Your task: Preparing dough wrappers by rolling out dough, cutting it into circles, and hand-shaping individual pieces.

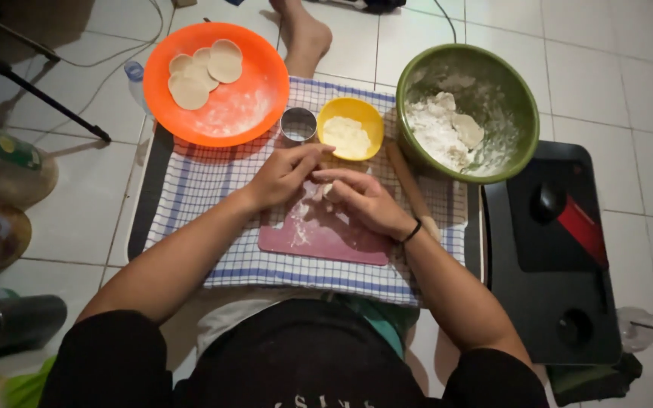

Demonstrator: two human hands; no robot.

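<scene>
Over the pink cutting board (319,242), your left hand (285,175) and right hand (364,200) meet, fingers pinched on a small piece of dough (319,189), apparently shaping a wrapper; next probably comes filling from the yellow bowl (351,128) just beyond the board.

Floor (629,83) of pale square tiles with dark grout lines, lit unevenly: brighter at upper right, shadowed along the left edge. A thin black stand leg (35,91) and loose cables (115,57) cross the tiles at upper left. A black stove (546,302) sits on the floor at right, and dim bottles (9,162) crowd the left margin.
</scene>
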